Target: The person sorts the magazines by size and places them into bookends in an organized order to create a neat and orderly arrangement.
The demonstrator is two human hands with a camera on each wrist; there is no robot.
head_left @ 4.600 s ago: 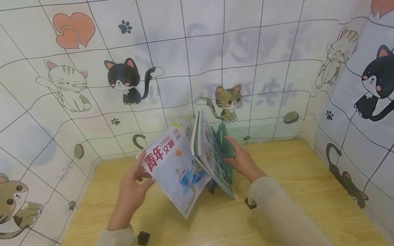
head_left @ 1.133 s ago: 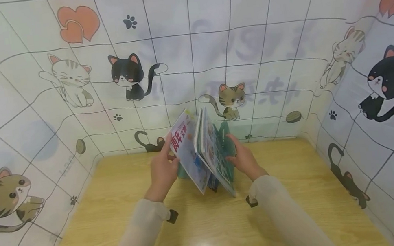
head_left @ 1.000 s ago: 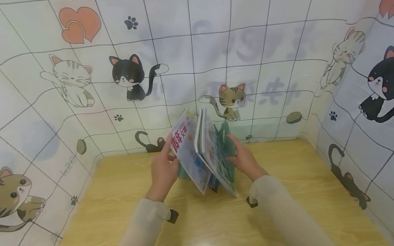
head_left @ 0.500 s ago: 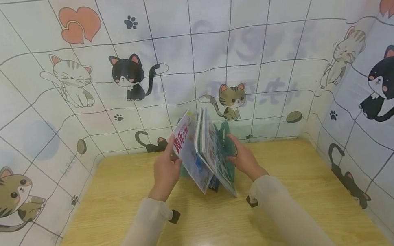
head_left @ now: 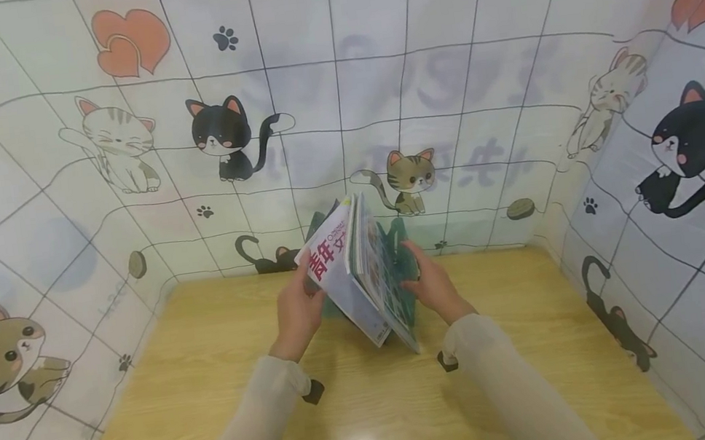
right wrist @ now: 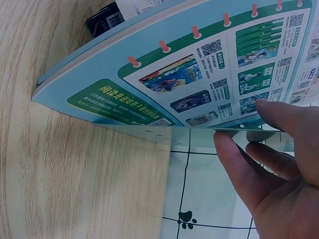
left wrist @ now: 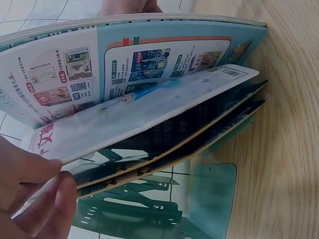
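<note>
A green bookend [head_left: 405,265] stands on the table with several magazines between its end panels. My left hand [head_left: 300,310] pinches the outer edge of a white magazine [head_left: 358,307] with a red title, tilted beside the stack. In the left wrist view, two dark, thin volumes [left wrist: 199,127] lean under it, above the bookend's cut-out green panel [left wrist: 134,206]. My right hand [head_left: 435,287] grips the right end panel, its fingertips against the pale blue back cover of a thicker magazine [right wrist: 144,74]. The bookend's base is mostly hidden.
The wooden table [head_left: 375,408] spreads out in front and to both sides. A white gridded wall covering [head_left: 312,107] with printed cats encloses it at the back, left and right.
Over the earlier frames, my left hand moved right with the white magazine toward the stack. Since half a second ago, its lower corner has swung right and its cover faces me more. My right hand stayed put.
</note>
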